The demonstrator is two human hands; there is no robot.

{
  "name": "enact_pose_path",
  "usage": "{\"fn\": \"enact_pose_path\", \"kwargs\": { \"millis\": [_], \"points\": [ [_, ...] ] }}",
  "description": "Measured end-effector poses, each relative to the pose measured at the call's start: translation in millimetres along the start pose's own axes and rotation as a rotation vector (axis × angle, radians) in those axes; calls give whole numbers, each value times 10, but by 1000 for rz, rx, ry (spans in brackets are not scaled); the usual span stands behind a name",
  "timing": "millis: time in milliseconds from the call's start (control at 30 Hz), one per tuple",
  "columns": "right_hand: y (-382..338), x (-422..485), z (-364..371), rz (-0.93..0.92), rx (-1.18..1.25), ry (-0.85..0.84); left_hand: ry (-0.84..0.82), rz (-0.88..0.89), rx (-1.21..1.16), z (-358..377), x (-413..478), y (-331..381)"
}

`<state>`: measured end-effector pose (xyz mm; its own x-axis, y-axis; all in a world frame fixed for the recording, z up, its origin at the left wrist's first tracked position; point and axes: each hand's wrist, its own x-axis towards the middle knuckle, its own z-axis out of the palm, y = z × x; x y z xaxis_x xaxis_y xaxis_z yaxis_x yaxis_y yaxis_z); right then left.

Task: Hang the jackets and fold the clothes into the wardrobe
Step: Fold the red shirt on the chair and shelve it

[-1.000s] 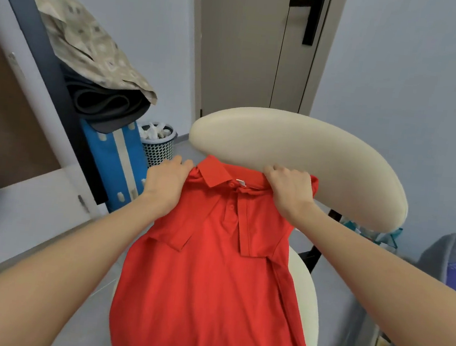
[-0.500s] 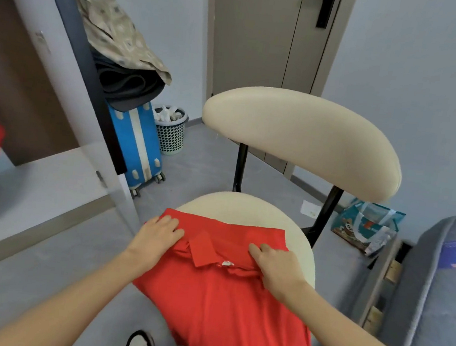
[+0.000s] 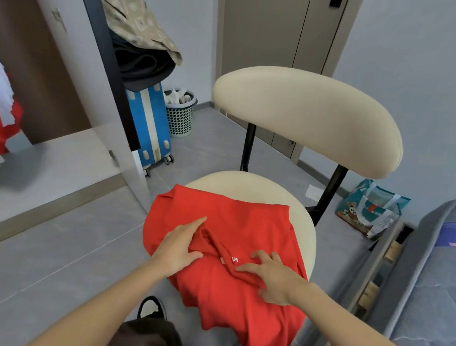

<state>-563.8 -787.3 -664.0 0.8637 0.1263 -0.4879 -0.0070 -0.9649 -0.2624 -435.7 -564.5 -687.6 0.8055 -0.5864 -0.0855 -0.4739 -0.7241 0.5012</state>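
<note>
Head view: a soft, creased red shirt [image 3: 243, 226] is draped over a round cream padded seat [image 3: 248, 185]. It is pressed under the left hand [image 3: 181, 245] and right hand [image 3: 274, 279], fingers straight.

Chair backrest [image 3: 307, 116] beyond bare seat [image 3: 251, 185]

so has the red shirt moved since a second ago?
Yes. The red shirt came down from level with the backrest onto the seat, its lower part hanging off the front edge.

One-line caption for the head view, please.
Left hand and right hand press a red polo shirt onto the seat of a cream chair.
</note>
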Motion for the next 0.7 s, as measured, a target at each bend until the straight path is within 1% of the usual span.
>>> {"fn": "enact_pose_path", "kwargs": {
  "millis": [67,100,200,233,267,300,367,433,500,600,700],
  "points": [
    [-17,-5,37,18,21,-43,37,126,143,-13,-50,-28],
    [-19,-3,41,30,43,-56,3,171,214,-28,-83,-52],
    [-8,12,-18,49,89,-36,-255,201,351,-105,-134,-149],
    [8,25,-56,51,98,2,-322,207,374,-154,-128,-166],
    [31,39,-99,62,111,51,-355,216,388,-210,-111,-166],
    [55,57,-144,80,128,105,-353,222,394,-269,-81,-147],
    [130,108,-233,113,143,205,-287,196,379,-377,19,-76],
    [227,193,-320,139,145,275,-205,143,337,-438,162,9],
    [322,318,-418,164,179,323,-165,106,329,-450,356,63],
    [433,558,-558,186,261,385,-198,33,382,-438,677,85],
    [527,826,-656,202,297,375,-264,-21,458,-403,1001,45]
  ]
}}
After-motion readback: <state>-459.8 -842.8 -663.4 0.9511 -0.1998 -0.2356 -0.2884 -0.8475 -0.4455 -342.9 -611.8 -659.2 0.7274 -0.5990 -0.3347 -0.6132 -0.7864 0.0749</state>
